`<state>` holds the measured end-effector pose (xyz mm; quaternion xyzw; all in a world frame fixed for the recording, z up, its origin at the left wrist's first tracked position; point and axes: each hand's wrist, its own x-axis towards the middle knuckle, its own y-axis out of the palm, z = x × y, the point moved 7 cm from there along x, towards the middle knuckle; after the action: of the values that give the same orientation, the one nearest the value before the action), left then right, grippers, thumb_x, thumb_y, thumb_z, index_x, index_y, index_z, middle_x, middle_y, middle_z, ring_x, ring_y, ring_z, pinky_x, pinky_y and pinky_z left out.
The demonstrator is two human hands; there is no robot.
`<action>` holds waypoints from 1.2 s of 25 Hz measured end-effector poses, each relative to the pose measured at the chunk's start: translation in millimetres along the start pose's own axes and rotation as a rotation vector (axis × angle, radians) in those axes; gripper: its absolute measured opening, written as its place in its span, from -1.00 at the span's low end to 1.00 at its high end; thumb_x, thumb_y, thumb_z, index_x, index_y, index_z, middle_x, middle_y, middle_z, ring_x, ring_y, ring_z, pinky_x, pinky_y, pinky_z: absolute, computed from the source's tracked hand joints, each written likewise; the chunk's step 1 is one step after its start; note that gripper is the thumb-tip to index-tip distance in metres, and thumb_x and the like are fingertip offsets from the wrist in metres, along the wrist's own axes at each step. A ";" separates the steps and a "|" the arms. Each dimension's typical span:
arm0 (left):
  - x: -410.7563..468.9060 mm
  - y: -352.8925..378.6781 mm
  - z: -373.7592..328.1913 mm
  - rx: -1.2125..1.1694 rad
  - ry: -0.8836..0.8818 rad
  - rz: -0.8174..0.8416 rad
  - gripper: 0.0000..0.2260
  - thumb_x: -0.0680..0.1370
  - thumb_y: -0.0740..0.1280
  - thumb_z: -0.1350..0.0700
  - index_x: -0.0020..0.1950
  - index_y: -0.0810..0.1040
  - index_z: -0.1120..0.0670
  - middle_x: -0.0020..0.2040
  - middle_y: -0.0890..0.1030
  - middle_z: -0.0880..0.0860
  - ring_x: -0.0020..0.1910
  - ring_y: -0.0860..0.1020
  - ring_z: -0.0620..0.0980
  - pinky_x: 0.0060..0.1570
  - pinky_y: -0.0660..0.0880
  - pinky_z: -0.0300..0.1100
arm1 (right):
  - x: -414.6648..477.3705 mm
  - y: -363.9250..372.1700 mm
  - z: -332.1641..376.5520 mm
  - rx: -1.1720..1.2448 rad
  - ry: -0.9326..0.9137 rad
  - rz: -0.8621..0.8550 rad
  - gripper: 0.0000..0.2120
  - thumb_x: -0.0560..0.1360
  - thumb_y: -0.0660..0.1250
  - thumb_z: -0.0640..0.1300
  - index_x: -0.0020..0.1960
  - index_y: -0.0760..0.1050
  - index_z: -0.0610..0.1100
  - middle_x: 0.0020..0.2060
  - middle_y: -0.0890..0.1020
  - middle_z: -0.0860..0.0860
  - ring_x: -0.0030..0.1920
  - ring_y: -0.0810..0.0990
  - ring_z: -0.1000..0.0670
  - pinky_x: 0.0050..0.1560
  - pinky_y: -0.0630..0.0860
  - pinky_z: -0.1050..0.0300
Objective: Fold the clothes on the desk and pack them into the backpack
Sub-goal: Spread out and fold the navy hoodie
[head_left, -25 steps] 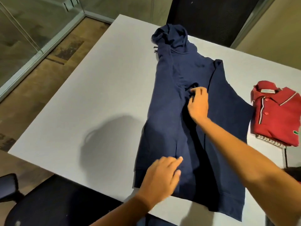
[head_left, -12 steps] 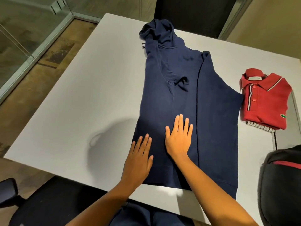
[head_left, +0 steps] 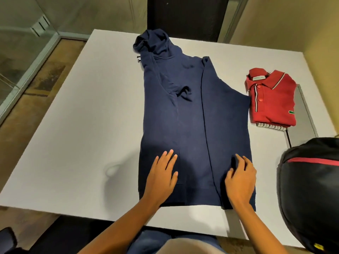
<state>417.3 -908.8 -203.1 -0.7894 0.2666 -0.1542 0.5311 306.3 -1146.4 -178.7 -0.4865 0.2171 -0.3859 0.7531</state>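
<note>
The navy hoodie (head_left: 192,116) lies on the desk (head_left: 91,125), long axis from hem at 6 o'clock to hood at 12, the left hand (head_left: 162,177) flat and the right hand (head_left: 241,182) loosely bent on the hem, neither gripping, the backpack (head_left: 311,189) at 4 o'clock nearer the right

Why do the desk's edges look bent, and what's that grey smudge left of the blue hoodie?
Head view: the wide-angle lens bows the desk edges; the smudge is a soft shadow, likely from overhead light; the near end of the hoodie by the left hand is shaded too; the backpack at the right looks soft.
</note>
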 end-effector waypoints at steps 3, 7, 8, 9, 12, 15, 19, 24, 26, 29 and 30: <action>5.1 15.7 -8.6 0.078 0.024 0.060 -0.51 0.60 0.01 -0.04 0.50 0.31 0.07 0.49 0.35 0.07 0.46 0.34 0.10 0.41 0.20 0.05 | -11.2 -4.0 -37.8 -0.109 0.283 0.083 -0.40 0.49 0.41 -0.07 0.41 0.28 -0.29 0.29 0.42 -0.33 0.22 0.41 -0.36 0.18 0.43 -0.26; 5.3 21.3 -4.7 0.091 0.045 0.084 -0.51 0.60 0.01 -0.04 0.51 0.30 0.08 0.49 0.34 0.06 0.45 0.34 0.10 0.40 0.20 0.08 | -0.3 -15.0 -40.7 -0.049 0.403 0.160 -0.62 0.50 0.41 -0.12 0.20 0.41 -0.32 0.05 0.59 -0.28 0.00 0.55 -0.31 0.01 0.52 -0.14; 5.7 20.6 -5.6 0.080 0.056 0.089 -0.50 0.60 0.00 -0.05 0.51 0.29 0.08 0.49 0.33 0.06 0.46 0.32 0.10 0.41 0.16 0.08 | 3.5 -21.6 -32.6 -0.020 0.388 0.142 -0.73 0.50 0.39 -0.19 0.12 0.45 -0.30 -0.01 0.62 -0.26 -0.07 0.56 -0.28 -0.07 0.53 -0.10; 5.9 18.9 -6.3 0.054 0.059 0.084 -0.50 0.60 -0.01 -0.06 0.51 0.28 0.08 0.50 0.31 0.04 0.48 0.29 0.08 0.43 0.11 0.05 | 5.8 -28.7 -20.2 -0.008 0.331 0.099 -0.80 0.49 0.39 -0.24 0.07 0.48 -0.29 -0.05 0.62 -0.24 -0.11 0.57 -0.25 -0.14 0.51 -0.05; 9.6 6.6 -7.5 -0.156 0.003 0.025 -0.48 0.61 -0.05 -0.11 0.52 0.26 0.05 0.51 0.30 -0.01 0.51 0.22 -0.01 0.50 0.02 -0.12 | -5.6 -43.3 45.1 -0.022 -0.077 -0.055 -0.66 0.41 0.40 -0.39 0.17 0.52 -0.28 -0.11 0.59 -0.19 -0.17 0.57 -0.21 -0.28 0.41 0.06; 20.8 -18.4 -6.4 -0.360 -0.044 -0.099 -0.57 0.63 0.06 -0.03 0.47 0.34 0.05 0.41 0.43 -0.03 0.40 0.36 -0.09 0.43 0.22 -0.20 | -44.0 -24.6 100.7 -0.100 -0.410 -0.054 -0.45 0.27 0.46 -0.44 0.25 0.50 -0.28 -0.18 0.55 -0.14 -0.26 0.55 -0.16 -0.44 0.42 0.06; 54.3 -49.8 -2.8 -0.446 -0.120 -0.198 -0.67 0.66 0.12 0.07 0.43 0.38 0.03 0.35 0.46 -0.08 0.31 0.40 -0.14 0.28 0.34 -0.23 | -90.9 21.1 126.2 -0.222 -0.645 0.040 -0.34 0.07 0.64 -0.36 0.16 0.60 -0.26 -0.22 0.59 -0.09 -0.33 0.53 -0.04 -0.52 0.35 0.20; 86.7 -58.3 -18.4 -0.364 -0.021 -0.148 -0.66 0.64 0.17 0.14 0.42 0.40 0.05 0.34 0.48 -0.03 0.29 0.41 -0.07 0.26 0.32 -0.22 | -110.3 36.1 113.2 -0.127 -0.724 0.162 -0.29 0.00 0.69 -0.32 0.15 0.62 -0.27 -0.18 0.62 -0.09 -0.26 0.57 -0.03 -0.49 0.39 0.26; 91.5 -47.2 -24.7 -0.240 0.044 -0.101 -0.63 0.64 0.18 0.13 0.46 0.37 0.06 0.41 0.43 0.01 0.37 0.38 -0.03 0.35 0.28 -0.11 | -115.0 37.7 103.9 -0.068 -0.720 0.235 -0.22 0.04 0.64 -0.36 0.25 0.55 -0.29 -0.04 0.62 -0.10 -0.15 0.57 -0.05 -0.41 0.46 0.26; 96.3 -24.5 -25.6 -0.060 0.067 -0.031 -0.60 0.63 0.21 0.10 0.49 0.34 0.08 0.49 0.34 0.10 0.45 0.32 0.10 0.39 0.26 0.05 | -114.2 34.2 97.8 0.079 -0.709 0.305 -0.39 0.32 0.52 -0.28 0.35 0.47 -0.22 0.12 0.57 -0.06 0.02 0.55 -0.02 -0.16 0.56 0.22; 98.3 -20.4 -23.2 -0.040 0.048 -0.010 -0.60 0.64 0.20 0.10 0.49 0.34 0.09 0.50 0.32 0.12 0.46 0.30 0.13 0.41 0.25 0.08 | -110.1 30.4 96.9 0.165 -0.665 0.310 -0.55 0.47 0.42 -0.18 0.34 0.47 -0.18 0.13 0.57 -0.01 0.07 0.53 0.02 -0.05 0.55 0.20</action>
<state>490.0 -977.7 -179.1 -0.7971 0.2783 -0.1705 0.5080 318.6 -997.4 -169.6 -0.4844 0.0000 -0.1042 0.8686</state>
